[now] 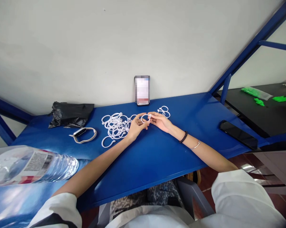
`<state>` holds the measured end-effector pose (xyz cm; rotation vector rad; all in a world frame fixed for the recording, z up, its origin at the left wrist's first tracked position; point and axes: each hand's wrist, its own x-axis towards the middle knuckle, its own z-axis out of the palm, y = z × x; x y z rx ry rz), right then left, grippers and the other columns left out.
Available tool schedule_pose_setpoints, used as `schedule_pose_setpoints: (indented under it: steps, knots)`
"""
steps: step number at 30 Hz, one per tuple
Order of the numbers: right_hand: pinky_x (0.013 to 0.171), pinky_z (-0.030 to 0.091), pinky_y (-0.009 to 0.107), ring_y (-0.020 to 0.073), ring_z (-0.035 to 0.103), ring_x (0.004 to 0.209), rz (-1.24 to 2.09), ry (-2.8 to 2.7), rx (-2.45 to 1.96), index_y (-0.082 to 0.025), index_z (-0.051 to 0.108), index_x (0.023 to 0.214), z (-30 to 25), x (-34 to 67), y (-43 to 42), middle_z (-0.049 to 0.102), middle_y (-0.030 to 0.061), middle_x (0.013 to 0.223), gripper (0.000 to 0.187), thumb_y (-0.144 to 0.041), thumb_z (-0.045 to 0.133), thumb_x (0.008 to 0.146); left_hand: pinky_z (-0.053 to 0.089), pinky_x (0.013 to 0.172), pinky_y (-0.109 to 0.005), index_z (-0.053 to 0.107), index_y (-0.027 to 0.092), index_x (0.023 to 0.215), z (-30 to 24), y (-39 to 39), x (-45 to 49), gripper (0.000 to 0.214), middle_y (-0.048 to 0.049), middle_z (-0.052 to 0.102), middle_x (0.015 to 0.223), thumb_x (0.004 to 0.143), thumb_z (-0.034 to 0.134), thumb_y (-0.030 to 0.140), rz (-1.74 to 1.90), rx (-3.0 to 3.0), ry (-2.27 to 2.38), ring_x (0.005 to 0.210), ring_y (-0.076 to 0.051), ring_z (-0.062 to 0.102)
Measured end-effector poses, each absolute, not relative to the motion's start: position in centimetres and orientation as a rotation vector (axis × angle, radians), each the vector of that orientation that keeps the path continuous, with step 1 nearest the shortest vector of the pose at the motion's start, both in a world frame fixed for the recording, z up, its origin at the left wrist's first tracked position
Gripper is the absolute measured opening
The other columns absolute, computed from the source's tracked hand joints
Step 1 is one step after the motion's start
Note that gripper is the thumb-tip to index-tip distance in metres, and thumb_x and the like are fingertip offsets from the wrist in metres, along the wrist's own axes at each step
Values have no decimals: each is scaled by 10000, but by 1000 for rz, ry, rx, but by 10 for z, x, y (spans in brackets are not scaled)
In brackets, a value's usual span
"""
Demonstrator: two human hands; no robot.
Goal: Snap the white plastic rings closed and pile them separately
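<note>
Both my hands meet over the blue table (157, 152) and pinch one white plastic ring (145, 118) between them. My left hand (136, 126) grips the ring's left side with thumb and fingers. My right hand (160, 121) pinches its right end, where a small clasp sits. A heap of several white rings (115, 126) lies just left of my left hand. A small group of rings (164, 111) lies behind my right hand.
A phone (142, 90) leans upright against the wall behind the rings. A watch with a pale band (83, 135) and a black plastic bag (70, 114) lie at left. A clear water bottle (31, 166) lies near left. A dark phone (238, 134) rests at right.
</note>
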<state>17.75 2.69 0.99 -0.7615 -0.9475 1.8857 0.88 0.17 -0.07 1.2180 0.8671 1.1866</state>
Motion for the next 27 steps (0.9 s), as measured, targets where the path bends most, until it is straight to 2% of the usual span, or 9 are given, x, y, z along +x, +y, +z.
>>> schedule_pose_setpoints:
  steps: [7, 18, 27]
  knots:
    - [811, 472, 240, 78, 587, 745, 1867, -914, -773, -186, 733, 866, 4, 177, 29, 677, -11, 807, 179, -207, 794, 699, 428, 532, -224, 541, 122, 1222, -4, 4, 7, 671, 21, 646, 673, 652, 820, 342, 1190, 1171, 824, 528, -92, 584]
    - [779, 478, 252, 83, 563, 713, 1828, -948, -778, -201, 727, 815, 0, 178, 30, 678, -16, 802, 263, -270, 864, 601, 452, 549, -230, 544, 144, 1223, -3, 3, 8, 641, 37, 625, 658, 671, 800, 348, 1164, 1225, 805, 529, -89, 574]
    - [762, 470, 267, 92, 550, 717, 1782, -993, -798, -202, 708, 836, 1, 177, 28, 658, -11, 808, 262, -288, 847, 632, 476, 574, -237, 546, 149, 1211, -1, 2, 9, 652, 47, 613, 659, 647, 811, 342, 1160, 1220, 810, 533, -86, 573]
